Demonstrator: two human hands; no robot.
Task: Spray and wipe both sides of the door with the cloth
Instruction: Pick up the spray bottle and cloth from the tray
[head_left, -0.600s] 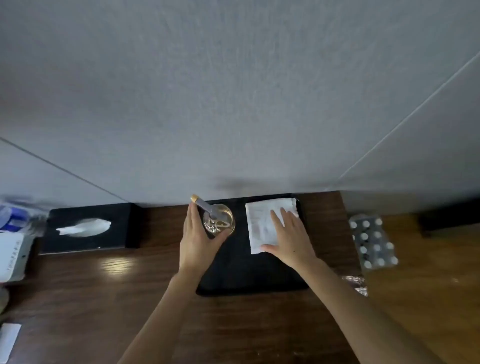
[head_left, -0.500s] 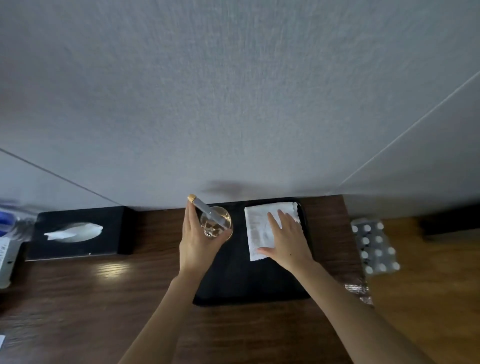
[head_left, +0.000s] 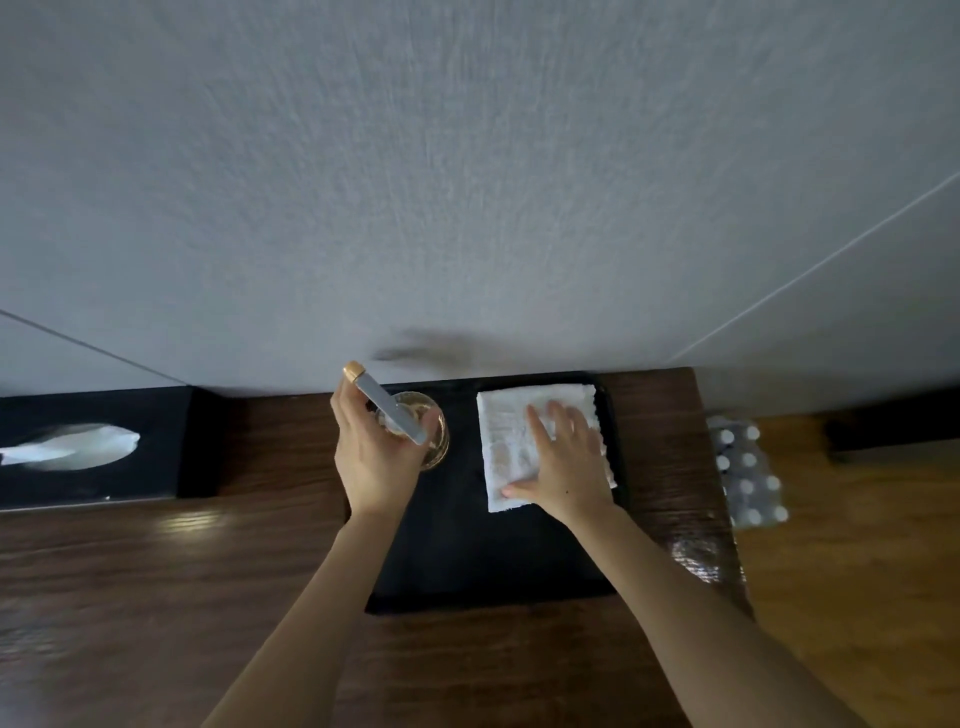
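Both bare forearms reach away from the camera over a dark wooden table (head_left: 156, 597) toward a black tray (head_left: 467, 561) that lies against the far grey wall (head_left: 467, 182).

The left hand (head_left: 371, 457) is wrapped around a spray bottle (head_left: 410, 431), thumb on the right side and fingers curled round the left, so it grips the bottle from the near side. The bottle stands at the far left corner of the tray. Its body is clear glass, round as seen from above, with a faint golden tint. A slim grey spray head (head_left: 387, 408) with a gold tip slants up and to the far left, out over the fingers. Whether the bottle rests on the tray or is raised off it cannot be told.

The right hand (head_left: 563, 462) lies flat on a white cloth (head_left: 511, 441), fingers straight, slightly spread and pointing to the far side, thumb stretched left along the cloth's near edge. The fingers look blurred. The cloth is folded into a rough rectangle with a small scalloped edge on its right side, and it sits on the far right part of the tray, just right of the bottle and not touching it.

To the far left on the table stands a black tissue box (head_left: 93, 447) with a white tissue showing through its oval slot. Right of the table, lower down, lies a shrink-wrapped pack of white-capped bottles (head_left: 745, 473) on a lighter wooden floor (head_left: 857, 571).
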